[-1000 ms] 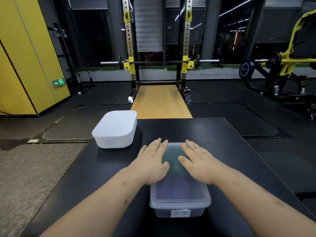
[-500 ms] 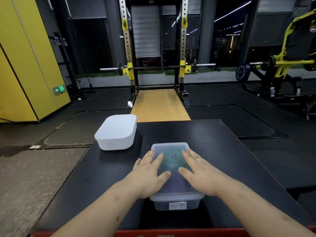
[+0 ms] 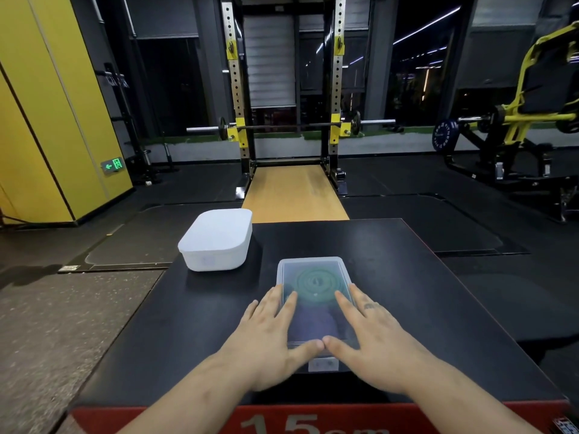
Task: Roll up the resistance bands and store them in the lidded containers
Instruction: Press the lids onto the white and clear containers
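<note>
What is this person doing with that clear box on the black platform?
A person lays the left hand and right hand flat on the lid of a clear box, thumbs nearly meeting at its near edge. A rolled green band shows through the lid. A white box, lid on, stands apart at the back left of the black platform.

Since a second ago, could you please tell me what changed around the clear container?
The left hand and right hand slid back along the clear container's lid toward its near end, thumbs meeting, uncovering the rolled green band. Lid stayed on; white container unmoved.
</note>
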Demonstrator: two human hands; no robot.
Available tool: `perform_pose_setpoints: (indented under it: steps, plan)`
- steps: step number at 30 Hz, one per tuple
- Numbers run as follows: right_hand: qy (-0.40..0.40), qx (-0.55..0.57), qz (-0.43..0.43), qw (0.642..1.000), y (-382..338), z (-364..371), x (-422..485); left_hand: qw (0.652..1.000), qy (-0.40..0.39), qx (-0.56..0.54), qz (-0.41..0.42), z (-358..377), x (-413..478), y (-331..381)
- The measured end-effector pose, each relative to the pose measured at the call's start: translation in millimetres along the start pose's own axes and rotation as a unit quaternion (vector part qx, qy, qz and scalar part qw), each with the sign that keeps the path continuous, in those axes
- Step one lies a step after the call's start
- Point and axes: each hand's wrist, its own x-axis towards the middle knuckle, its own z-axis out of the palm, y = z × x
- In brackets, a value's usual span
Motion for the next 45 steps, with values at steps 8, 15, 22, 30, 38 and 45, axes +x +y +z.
perform_pose_setpoints:
  steps: [8,15,22,30,38,45]
  plan:
    - [-0.001,0.022,0.006,1.000,1.2,3.7,-1.0,1.000,-0.008,0.002,0.000,-1.4,0.3,2.8]
    - [-0.001,0.028,0.006,1.000,6.6,0.9,1.6,1.000,-0.016,-0.018,-0.003,-3.3,4.2,7.2]
    - [-0.001,0.024,0.013,1.000,20.7,-9.9,13.1,0.999,-0.023,-0.031,0.003,-8.7,25.3,20.2]
    - [0.002,0.027,0.035,0.999,52.7,-22.0,30.3,0.998,-0.029,-0.045,0.014,-11.0,61.7,41.6]
    - [-0.001,0.035,0.063,0.997,87.3,-41.0,46.2,0.998,-0.031,-0.049,0.032,-11.9,105.2,69.3]
    - [0.003,0.058,0.074,0.996,124.3,-54.3,68.9,0.997,-0.031,-0.058,0.036,-12.6,144.1,90.9]
